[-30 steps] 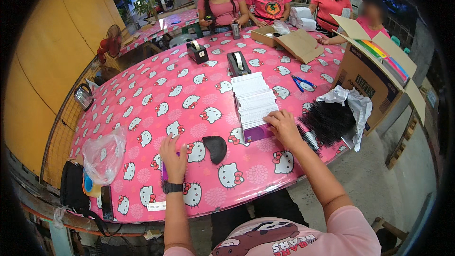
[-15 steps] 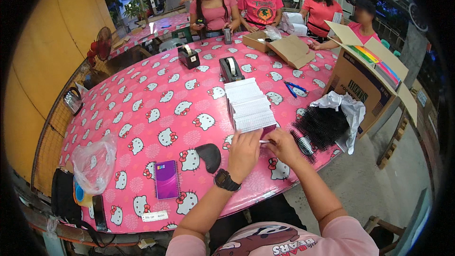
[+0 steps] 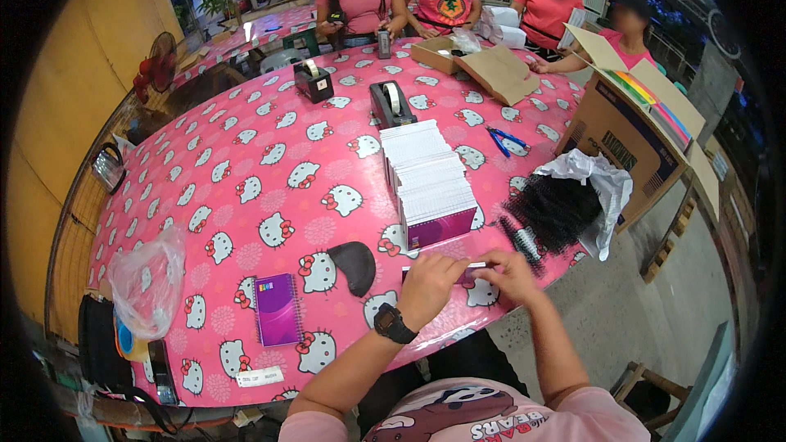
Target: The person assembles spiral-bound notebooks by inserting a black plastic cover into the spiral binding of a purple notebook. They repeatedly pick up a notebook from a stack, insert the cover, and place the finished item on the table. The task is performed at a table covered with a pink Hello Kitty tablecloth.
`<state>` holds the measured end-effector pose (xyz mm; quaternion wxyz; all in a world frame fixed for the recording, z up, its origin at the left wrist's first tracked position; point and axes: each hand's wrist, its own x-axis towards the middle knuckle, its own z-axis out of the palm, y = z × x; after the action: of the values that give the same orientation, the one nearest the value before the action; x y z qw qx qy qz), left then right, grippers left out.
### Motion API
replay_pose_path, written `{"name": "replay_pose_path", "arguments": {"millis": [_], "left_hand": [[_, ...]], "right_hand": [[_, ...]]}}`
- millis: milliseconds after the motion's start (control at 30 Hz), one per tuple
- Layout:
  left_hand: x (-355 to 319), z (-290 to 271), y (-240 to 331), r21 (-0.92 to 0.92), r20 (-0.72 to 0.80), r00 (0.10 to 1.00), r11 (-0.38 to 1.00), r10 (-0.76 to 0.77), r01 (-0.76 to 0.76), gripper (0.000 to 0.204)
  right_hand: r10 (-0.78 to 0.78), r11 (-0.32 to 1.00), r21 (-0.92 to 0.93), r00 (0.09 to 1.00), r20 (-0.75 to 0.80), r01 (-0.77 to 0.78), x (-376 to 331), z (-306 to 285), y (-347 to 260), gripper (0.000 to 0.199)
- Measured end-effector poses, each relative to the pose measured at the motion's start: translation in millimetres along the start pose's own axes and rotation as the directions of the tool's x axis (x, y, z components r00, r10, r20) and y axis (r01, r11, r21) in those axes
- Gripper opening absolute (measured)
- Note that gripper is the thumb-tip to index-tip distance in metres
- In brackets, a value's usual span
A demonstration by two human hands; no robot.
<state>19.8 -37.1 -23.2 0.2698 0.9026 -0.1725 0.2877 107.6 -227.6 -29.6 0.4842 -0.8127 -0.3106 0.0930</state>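
Observation:
A long row of small notebooks (image 3: 427, 172) stands packed on edge, white page edges up and a purple cover facing me. Just on the near side of it, my left hand (image 3: 427, 286) and my right hand (image 3: 509, 277) are closed on one thin purple notebook (image 3: 463, 275), seen edge-on and partly covered by the fingers. A purple spiral notebook (image 3: 279, 309) lies flat to the left. Between it and my left hand is a dark rounded flat piece (image 3: 354, 268). To the right of my right hand lies a bundle of black spiral coils (image 3: 557, 211) on crumpled white wrapping (image 3: 610, 188).
Two tape dispensers (image 3: 393, 105) and blue-handled pliers (image 3: 506, 142) sit farther back. At the right stands an open carton (image 3: 626, 143). A clear plastic bag (image 3: 149, 282), a phone (image 3: 162, 372) and a white label strip (image 3: 260, 376) lie at left. Co-workers (image 3: 446, 0) are across the table.
Both hands have drawn back toward me from the front of the notebook row, bringing the thin notebook along. The row's purple front cover now shows. The view has shifted slightly.

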Motion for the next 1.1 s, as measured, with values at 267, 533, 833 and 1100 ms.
{"name": "replay_pose_path", "arguments": {"millis": [267, 533, 833, 1100], "left_hand": [[4, 0, -6, -0.01, -0.039, 0.999, 1.0, -0.006, 0.006, 0.028], [5, -5, -2, -0.023, -0.083, 0.996, 0.999, 0.028, -0.03, 0.029], [5, -4, -8, -0.031, -0.079, 0.996, 0.998, 0.048, -0.05, 0.025], [8, -5, -6, -0.009, -0.095, 0.995, 0.999, 0.035, -0.036, 0.022]], "right_hand": [[-0.111, 0.727, -0.671, 0.94, -0.323, -0.144, 22, -52, 55, 0.024], [-0.054, 0.815, -0.569, 0.963, -0.263, -0.11, 35, -32, 54, 0.028], [0.02, 0.856, -0.471, 0.924, -0.382, -0.213, 40, -44, 30, 0.021], [-0.251, 0.913, -0.395, 0.904, -0.347, 0.102, 35, -56, 13, 0.029]]}}
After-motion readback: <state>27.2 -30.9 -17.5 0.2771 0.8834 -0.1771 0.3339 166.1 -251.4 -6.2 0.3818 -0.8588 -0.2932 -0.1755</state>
